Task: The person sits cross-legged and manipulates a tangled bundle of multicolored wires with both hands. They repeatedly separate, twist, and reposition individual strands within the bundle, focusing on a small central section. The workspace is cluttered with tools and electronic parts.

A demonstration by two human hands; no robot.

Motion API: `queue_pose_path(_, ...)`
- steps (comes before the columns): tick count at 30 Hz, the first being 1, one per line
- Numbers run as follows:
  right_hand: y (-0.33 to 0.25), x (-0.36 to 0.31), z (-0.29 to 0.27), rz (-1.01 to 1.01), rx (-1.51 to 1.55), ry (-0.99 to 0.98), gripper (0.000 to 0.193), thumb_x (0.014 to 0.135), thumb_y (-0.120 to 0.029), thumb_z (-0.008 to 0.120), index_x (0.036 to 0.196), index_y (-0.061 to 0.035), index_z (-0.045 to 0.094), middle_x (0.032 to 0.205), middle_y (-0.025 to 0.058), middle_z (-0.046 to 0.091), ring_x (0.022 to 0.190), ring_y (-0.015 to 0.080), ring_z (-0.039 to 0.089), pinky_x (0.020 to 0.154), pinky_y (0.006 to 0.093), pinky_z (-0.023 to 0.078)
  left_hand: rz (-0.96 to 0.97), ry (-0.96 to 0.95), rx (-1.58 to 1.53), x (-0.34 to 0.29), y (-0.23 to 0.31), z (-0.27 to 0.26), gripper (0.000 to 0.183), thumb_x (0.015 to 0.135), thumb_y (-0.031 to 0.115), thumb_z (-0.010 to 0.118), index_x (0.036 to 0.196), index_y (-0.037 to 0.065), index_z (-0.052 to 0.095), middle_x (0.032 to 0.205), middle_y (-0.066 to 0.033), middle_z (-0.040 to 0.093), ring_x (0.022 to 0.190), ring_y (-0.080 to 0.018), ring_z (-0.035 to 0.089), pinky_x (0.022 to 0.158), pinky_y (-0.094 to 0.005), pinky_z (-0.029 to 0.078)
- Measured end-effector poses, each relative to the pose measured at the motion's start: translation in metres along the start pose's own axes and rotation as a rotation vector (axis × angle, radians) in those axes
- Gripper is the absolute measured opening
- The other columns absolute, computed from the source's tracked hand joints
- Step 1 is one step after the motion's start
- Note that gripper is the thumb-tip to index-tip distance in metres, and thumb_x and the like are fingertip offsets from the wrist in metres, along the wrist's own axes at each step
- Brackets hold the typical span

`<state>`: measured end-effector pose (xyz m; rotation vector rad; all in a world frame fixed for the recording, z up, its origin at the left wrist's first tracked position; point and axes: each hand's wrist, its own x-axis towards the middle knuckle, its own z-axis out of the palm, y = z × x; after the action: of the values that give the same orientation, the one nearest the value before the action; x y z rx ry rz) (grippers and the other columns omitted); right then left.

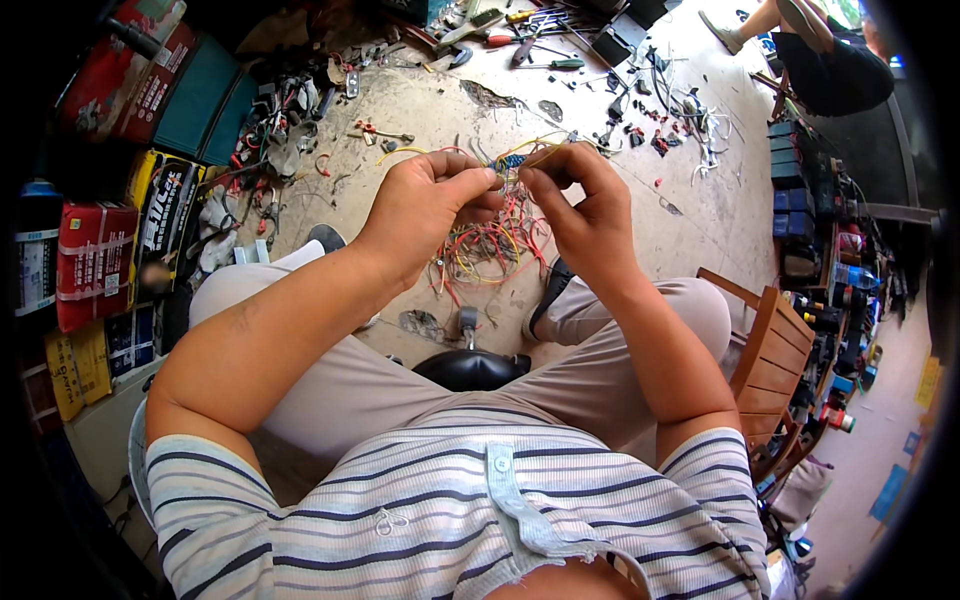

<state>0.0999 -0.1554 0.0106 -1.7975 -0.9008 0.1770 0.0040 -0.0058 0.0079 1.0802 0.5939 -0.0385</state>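
My left hand (432,205) and my right hand (588,205) are raised in front of me, fingertips nearly meeting. Each is closed in a pinch on thin wires, though the fingers hide the exact spot. Between and just behind the fingertips shows a small blue piece (512,160); its kind is too small to tell. A yellow wire (402,151) sticks out beyond the left knuckles. Below the hands a loose tangle of red, yellow and white wires (490,250) hangs down toward the floor between my feet.
Hand tools (540,40) and dark cable scraps (655,90) litter the far floor. Boxes and batteries (95,260) are stacked at left. A wooden chair (770,365) and loaded shelves (850,290) stand at right. Another person's legs (770,25) show at the far right.
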Motion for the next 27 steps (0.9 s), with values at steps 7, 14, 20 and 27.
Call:
queue_pose_path(7,0.0054,0.002,0.0016,-0.015,0.059,0.073,0.005,0.08,-0.002,0.065,0.084,-0.0003,0.062,0.074,0.0063,0.058,0.066,0.0128,0.056,0.062,0.0249,0.044,-0.004,-0.007,0.004,-0.0028,0.0001,0.0007,0.011,0.088,0.011,0.057,0.093,0.001,0.059,0.089,-0.0078,0.065,0.077,-0.0113,0.063,0.072,-0.0229,0.052)
queue_pose_path(14,0.005,0.002,0.001,-0.009,0.039,0.071,0.006,0.08,-0.002,0.065,0.084,-0.0001,0.063,0.075,0.0068,0.059,0.066,0.0132,0.055,0.062,0.0255,0.045,-0.014,-0.018,0.009,-0.0023,-0.0016,0.0014,0.012,0.088,0.011,0.058,0.093,0.0,0.06,0.089,-0.0073,0.065,0.077,-0.0109,0.063,0.071,-0.0229,0.052)
queue_pose_path(20,0.0052,0.0018,0.0009,-0.023,0.007,0.062,0.005,0.08,-0.003,0.065,0.084,-0.0006,0.063,0.076,0.0069,0.06,0.066,0.0139,0.056,0.062,0.026,0.045,-0.013,-0.022,0.005,-0.0029,-0.0011,0.0015,0.012,0.088,0.012,0.058,0.093,0.001,0.06,0.088,-0.007,0.065,0.077,-0.0108,0.063,0.07,-0.0226,0.052)
queue_pose_path(27,0.0032,0.0022,0.0012,-0.068,-0.095,0.055,0.005,0.079,-0.003,0.065,0.082,-0.0011,0.062,0.076,0.0081,0.06,0.066,0.017,0.058,0.062,0.0277,0.046,-0.014,-0.02,-0.004,-0.0022,-0.0022,0.0008,0.012,0.088,0.012,0.059,0.092,0.001,0.061,0.084,-0.0067,0.065,0.074,-0.0109,0.063,0.07,-0.0228,0.052)
